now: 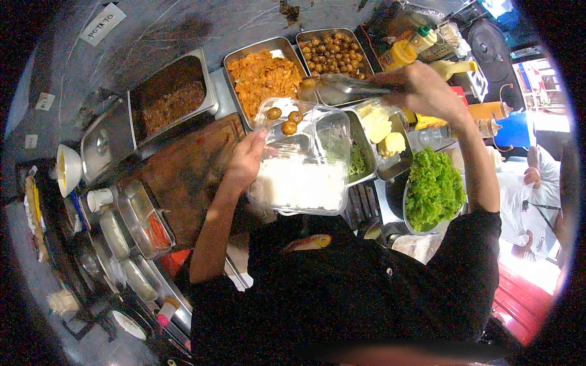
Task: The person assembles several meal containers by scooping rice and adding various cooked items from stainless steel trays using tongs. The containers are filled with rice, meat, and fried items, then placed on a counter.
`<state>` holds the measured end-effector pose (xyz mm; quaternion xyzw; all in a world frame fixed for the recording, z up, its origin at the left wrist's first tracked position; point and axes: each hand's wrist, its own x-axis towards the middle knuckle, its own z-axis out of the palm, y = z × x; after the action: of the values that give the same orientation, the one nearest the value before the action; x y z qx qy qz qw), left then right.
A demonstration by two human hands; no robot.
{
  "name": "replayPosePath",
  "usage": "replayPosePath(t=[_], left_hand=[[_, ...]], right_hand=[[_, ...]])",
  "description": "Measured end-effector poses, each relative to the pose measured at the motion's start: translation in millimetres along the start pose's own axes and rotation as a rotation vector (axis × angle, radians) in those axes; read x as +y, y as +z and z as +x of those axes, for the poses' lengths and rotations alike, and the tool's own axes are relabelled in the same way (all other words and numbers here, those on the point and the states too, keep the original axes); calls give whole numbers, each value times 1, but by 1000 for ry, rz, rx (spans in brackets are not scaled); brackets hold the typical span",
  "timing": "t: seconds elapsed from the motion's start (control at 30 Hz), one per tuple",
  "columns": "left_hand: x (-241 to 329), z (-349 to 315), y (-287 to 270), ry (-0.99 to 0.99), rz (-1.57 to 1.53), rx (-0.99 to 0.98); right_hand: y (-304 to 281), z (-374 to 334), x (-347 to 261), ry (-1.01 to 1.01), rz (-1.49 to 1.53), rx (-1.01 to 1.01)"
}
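wrapped around metal tongs [351, 89], the right hand [417, 91] reaches in from the right, while the left hand [248, 160] grips the left edge of a clear plastic container [332, 130] in front of the body. the tongs lie left to right, roughly along the long axis of the white rice [299, 184] in the container's near compartment, and their tips hang by its far edge, near the orange food tray [235, 91] and the brown ball tray [329, 30]. three round brown pieces [289, 127] sit in the far-left compartment, the left hand nearer to them than the right; blur hides whether the tongs pinch anything
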<state>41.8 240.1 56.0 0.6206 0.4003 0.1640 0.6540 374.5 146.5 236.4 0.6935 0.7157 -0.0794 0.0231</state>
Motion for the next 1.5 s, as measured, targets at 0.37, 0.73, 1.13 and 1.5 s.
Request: replayPosePath(t=[0.37,0.73,1.13,1.5], left_hand=[[-14,0,-4,166,114,16],[-17,-54,-46,0,10,118],[-20,-58,-49,-14,6,116],[1,-50,-44,-35,85,87]], right_hand=[[15,7,-16,-58,-176,-5],[75,48,39,203,-405,-22],[101,85,18,176,-452,-42],[90,94,20,329,-362,-123]])
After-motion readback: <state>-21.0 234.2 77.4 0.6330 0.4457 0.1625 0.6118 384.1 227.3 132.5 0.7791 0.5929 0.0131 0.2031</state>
